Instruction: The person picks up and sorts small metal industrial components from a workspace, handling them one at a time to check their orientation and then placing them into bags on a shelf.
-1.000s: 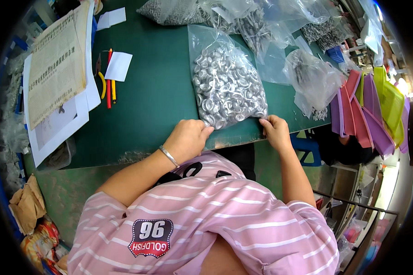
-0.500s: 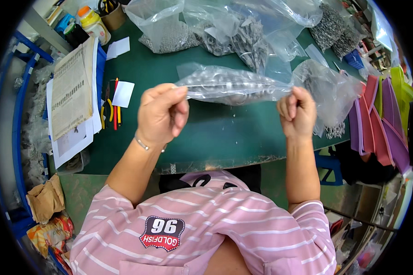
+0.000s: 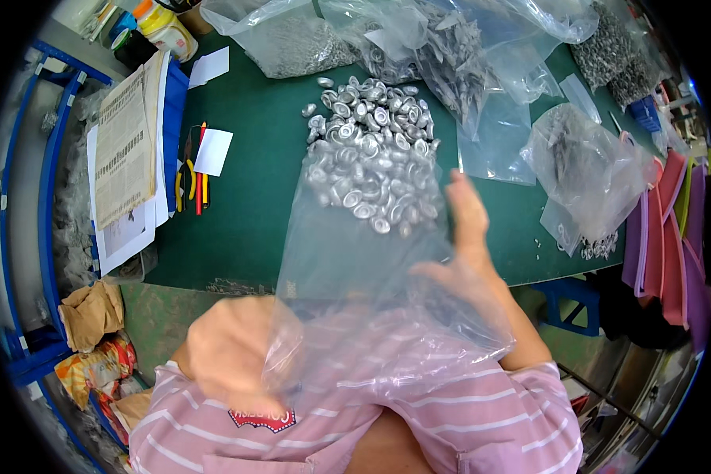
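Note:
A heap of shiny oval metal pieces [image 3: 381, 114] lies on the green table [image 3: 245, 237], the far ones bare. The nearer ones are covered by a clear plastic bag [image 3: 347, 261], which stretches back toward my chest. My left hand [image 3: 241, 347] is blurred at the bag's near left edge, its fingers apparently closed on the plastic. On the bag's right side, my right hand [image 3: 470, 233] is open, thumb apart from its raised fingers. Part of that hand and wrist shows through the film.
Clear bags of metal parts [image 3: 300, 47] line the far edge. To the left are a blue tray with papers [image 3: 126, 150], yellow-handled pliers [image 3: 186, 182] and a white card [image 3: 213, 152]. Another bag [image 3: 581, 158] and pink and purple bins [image 3: 667, 237] stand at right.
The bag, stretched between both hands above the table, has come down and toward me. Its metal pieces now spill onto the table. My right hand has let go; my left has moved nearer my chest.

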Demonstrator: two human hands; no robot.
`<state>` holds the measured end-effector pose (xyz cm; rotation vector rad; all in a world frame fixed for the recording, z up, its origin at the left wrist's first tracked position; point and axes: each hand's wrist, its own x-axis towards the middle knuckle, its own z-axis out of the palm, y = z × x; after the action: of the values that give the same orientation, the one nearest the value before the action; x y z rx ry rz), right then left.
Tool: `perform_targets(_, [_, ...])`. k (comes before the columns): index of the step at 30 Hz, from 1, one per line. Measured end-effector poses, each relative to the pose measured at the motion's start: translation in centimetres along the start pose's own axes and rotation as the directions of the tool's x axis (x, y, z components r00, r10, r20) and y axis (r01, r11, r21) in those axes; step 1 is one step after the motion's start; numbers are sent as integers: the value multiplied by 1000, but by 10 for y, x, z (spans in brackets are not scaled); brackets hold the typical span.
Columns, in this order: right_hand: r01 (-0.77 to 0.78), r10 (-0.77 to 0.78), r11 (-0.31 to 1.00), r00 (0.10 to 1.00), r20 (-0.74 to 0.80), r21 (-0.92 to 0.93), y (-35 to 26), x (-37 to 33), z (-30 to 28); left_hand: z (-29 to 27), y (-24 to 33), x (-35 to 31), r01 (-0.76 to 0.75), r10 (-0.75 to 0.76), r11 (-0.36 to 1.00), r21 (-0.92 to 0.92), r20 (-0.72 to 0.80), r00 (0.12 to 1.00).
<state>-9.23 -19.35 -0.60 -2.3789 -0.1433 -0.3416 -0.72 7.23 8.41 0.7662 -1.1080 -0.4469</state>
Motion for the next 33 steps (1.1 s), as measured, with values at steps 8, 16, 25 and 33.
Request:
perform_targets(8, [398,-347,844,916,200,-359,-10,55,68,-30,-62,-61,429,52,485,762,-515,856])
perform_targets(16, [391,-389,861,918,74,-326,9,79,63,-59,-98,-47,500,-23,213,840,-507,862])
perform_targets(25, [35,-18,996,975,-222,76,-22,23,41,-30,-94,-73,441,117,265,857,-483,868])
perform_targets(33, [-137,624,611,689,-368,780,-4,45,0,-17,-103,-79,433,-198,-42,900,-433,880])
